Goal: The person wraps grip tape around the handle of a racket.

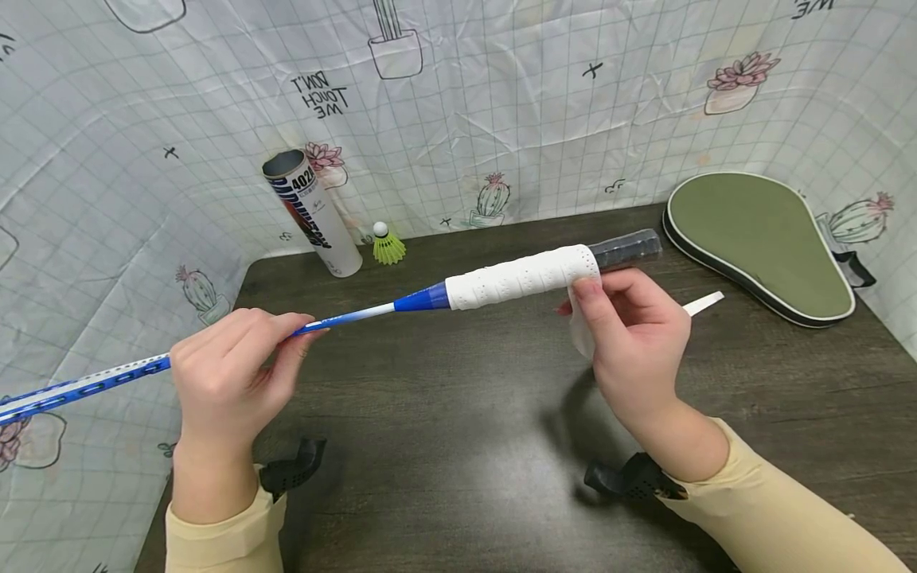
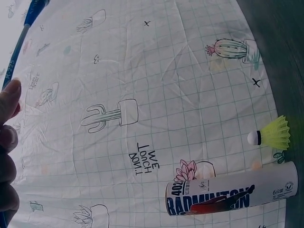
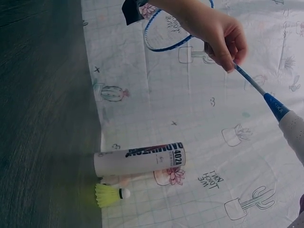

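Observation:
A blue and white badminton racket point(image 1: 423, 298) is held up across the head view, handle to the right. White perforated grip tape point(image 1: 519, 278) is wound round most of the handle; the dark butt end point(image 1: 626, 248) shows bare beyond it. My left hand point(image 1: 232, 374) pinches the thin shaft between thumb and fingertips. With thumb and fingers my right hand point(image 1: 637, 342) pinches the grip tape at the edge of the last wrap, and a loose white end point(image 1: 704, 303) sticks out behind the hand. In the right wrist view the racket's frame point(image 3: 166, 49) shows behind the left hand.
A white badminton tube point(image 1: 315, 215) stands open-topped at the back left, beside a yellow shuttlecock point(image 1: 388, 245). An olive green racket case point(image 1: 759, 243) lies at the back right of the dark wooden table point(image 1: 444, 446). A patterned cloth point(image 1: 501, 111) hangs behind.

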Demonstrator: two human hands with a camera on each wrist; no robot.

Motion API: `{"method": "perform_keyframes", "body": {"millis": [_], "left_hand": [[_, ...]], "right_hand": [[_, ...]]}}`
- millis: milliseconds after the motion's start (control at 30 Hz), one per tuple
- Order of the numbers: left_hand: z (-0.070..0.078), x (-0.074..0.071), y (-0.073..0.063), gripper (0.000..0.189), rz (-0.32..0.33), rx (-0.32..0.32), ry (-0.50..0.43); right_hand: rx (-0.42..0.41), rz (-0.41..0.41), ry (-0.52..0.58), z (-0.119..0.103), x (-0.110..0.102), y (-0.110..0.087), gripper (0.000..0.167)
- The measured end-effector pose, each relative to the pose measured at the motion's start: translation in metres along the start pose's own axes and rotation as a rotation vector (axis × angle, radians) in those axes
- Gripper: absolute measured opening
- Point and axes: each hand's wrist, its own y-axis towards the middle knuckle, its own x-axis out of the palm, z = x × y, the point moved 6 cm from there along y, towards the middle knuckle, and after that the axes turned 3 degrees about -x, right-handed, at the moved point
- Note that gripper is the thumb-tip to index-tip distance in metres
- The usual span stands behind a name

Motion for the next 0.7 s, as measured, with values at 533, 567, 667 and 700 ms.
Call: {"method": "perform_keyframes", "body": {"millis": [533,567,667,700], "left_hand": [[0.004,-0.0018,0.0003,0.035,-0.012,0.01,-0.051],[0.0046,-0.0018,0.0002,0.035,-0.014,0.011,-0.053],[0.0055,-0.002,0.0002,0.033,-0.038,0.011,-0.05],[0.0056,-0.0021,0.0,0.032,-0.051,0.01,-0.05]], "right_hand": [[0.009,0.044,0.119,-0.0023,-0.0006,-0.0036,0.012],[0.01,0.054,0.113,-0.0019,-0.0014,-0.0035,0.013],[0.01,0.068,0.106,-0.0014,-0.0026,-0.0034,0.016],[0.011,0.069,0.104,-0.0013,-0.0028,-0.0035,0.016]]}}
